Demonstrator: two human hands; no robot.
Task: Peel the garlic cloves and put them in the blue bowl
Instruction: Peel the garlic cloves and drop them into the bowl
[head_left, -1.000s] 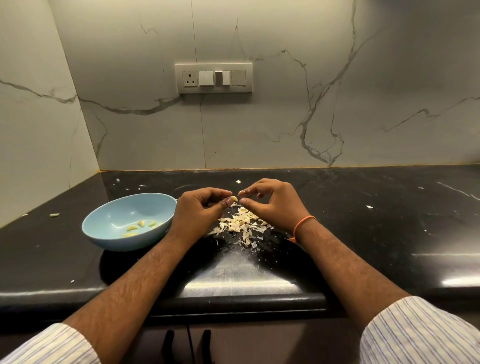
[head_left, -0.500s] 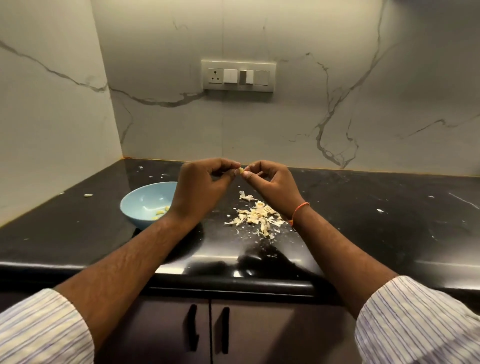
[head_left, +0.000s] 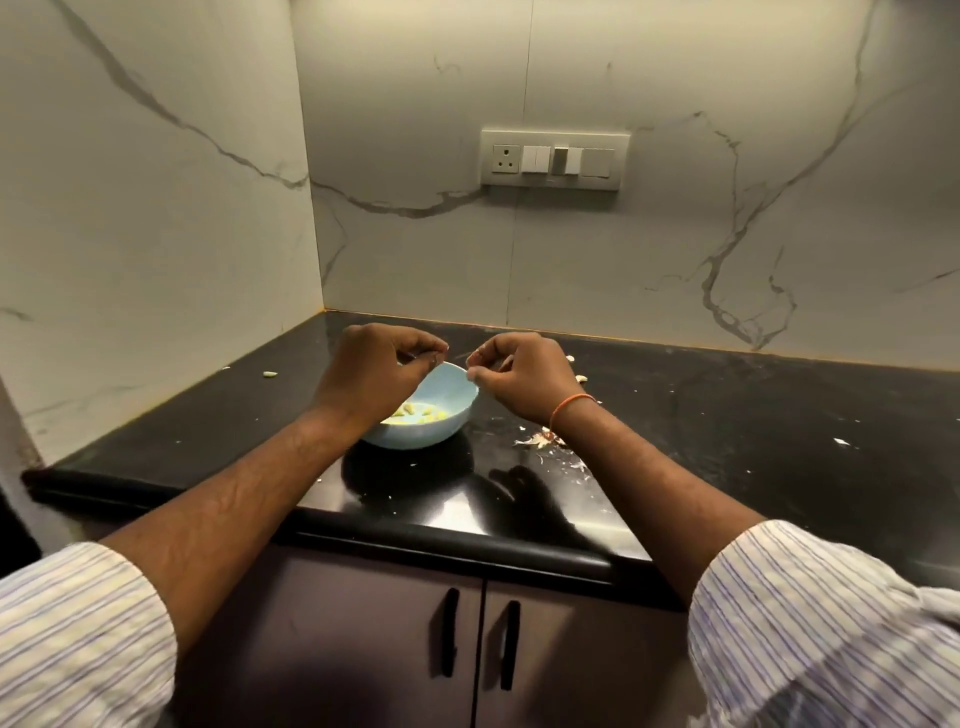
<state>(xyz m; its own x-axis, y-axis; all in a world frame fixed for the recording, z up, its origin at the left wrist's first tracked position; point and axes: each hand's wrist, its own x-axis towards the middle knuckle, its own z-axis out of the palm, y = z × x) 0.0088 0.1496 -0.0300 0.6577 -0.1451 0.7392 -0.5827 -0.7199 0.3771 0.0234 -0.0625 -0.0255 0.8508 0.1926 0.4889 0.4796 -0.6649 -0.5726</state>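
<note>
Your left hand (head_left: 374, 371) and right hand (head_left: 522, 371) hang at the frame's centre above the blue bowl (head_left: 447, 423), fingers curled, thumb and fingertips pinched; whether either holds a garlic clove is too small to tell. The bowl sits upright on the black counter (head_left: 727, 415), mouth up, peeled cloves (head_left: 415, 413) lying in its bottom, long axes mixed. Papery skins (head_left: 540, 441) lie right of the bowl, beneath your right wrist.
</note>
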